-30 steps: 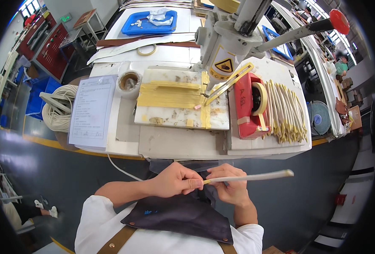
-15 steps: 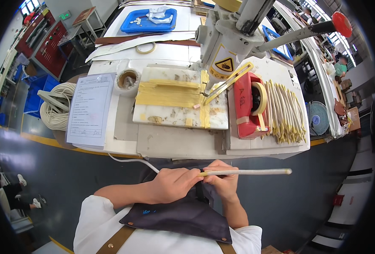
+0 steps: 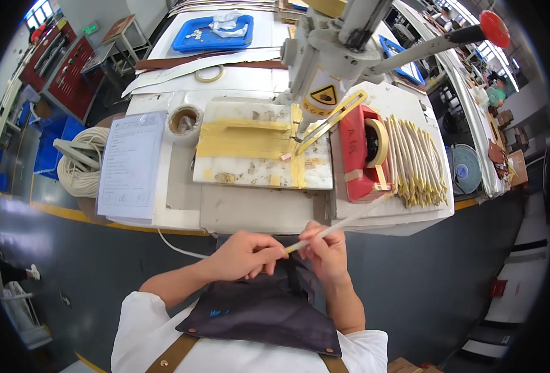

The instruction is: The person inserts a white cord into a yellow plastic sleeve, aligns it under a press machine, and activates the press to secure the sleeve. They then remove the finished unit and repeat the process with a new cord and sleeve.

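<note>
A white cord [image 3: 348, 219] crosses in front of my apron, tilted up toward the right, its far part blurred near the table's front edge. My left hand [image 3: 247, 255] pinches it beside a band of yellow tape [image 3: 292, 247]. Just right of that band, my right hand [image 3: 326, 252] is closed round the cord. More white cord [image 3: 178, 250] hangs in a loop left of my left hand; where it runs behind the hand is hidden. On the table ahead, several white cords with yellow taped ends [image 3: 416, 161] lie side by side, next to a red tape dispenser [image 3: 357, 155].
A hand press [image 3: 327, 62] with a red-knobbed lever [image 3: 494, 28] stands over a white, yellow-taped board [image 3: 250, 171]. Left of it are a tape roll [image 3: 185, 120], a printed sheet [image 3: 132, 165] and a coil of cord [image 3: 82, 168]. A blue tray [image 3: 213, 45] lies farther back.
The cord's right part has swung from level to slanting up and away. My right hand has risen slightly and shifted along the cord; my left fingers have loosened a little.
</note>
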Demonstrator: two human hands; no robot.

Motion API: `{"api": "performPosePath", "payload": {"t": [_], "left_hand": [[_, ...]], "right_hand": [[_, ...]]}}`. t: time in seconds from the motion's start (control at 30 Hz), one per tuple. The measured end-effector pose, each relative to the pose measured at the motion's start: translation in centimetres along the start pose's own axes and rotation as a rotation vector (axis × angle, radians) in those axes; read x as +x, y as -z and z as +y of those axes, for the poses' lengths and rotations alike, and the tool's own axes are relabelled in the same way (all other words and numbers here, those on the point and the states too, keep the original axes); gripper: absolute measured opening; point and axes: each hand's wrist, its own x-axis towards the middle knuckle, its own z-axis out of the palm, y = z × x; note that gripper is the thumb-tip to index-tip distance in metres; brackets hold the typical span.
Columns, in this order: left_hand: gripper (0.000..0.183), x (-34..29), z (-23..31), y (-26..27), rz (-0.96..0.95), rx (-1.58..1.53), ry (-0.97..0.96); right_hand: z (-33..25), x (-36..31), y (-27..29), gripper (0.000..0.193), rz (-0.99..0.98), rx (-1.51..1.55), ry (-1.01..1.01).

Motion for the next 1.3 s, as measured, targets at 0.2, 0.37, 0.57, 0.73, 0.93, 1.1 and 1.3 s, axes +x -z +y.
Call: {"api": "performPosePath", "payload": {"t": [0.2,0.37,0.57,0.73,0.93,1.1,1.3], "left_hand": [[0.023,-3.2,-0.7,1.9,0.334,0.326,-0.171],[0.022,-4.9,-1.2,4.9,0.448,0.402,-0.272],[0.02,-2.0,-0.7,6.0,0.717,0.833,-0.652],[0.016,3.0,-0.6,5.2,0.871,0.874,-0.773],[0.017,5.9,0.0,6.8,0.942,1.112,-0.832],[0.022,7.3,0.5,7.8,0.961,1.261,-0.842],[0.03,7.3,0.8,7.7,0.891,1.421,-0.806]], "right_hand": [[-1.3,2.2,0.3,0.024,0.152,-0.125,-0.002],[-1.3,4.4,0.4,0.026,0.252,-0.224,-0.016],[-2.1,11.2,0.5,0.024,0.386,-0.684,0.093],[-2.0,16.4,2.3,0.024,0.535,-0.996,0.171],[-3.1,18.8,2.4,0.037,0.529,-1.237,0.193],[-2.2,20.0,2.5,0.035,0.605,-1.461,0.272],[-0.4,20.5,4.6,0.033,0.461,-1.791,0.451]]}}
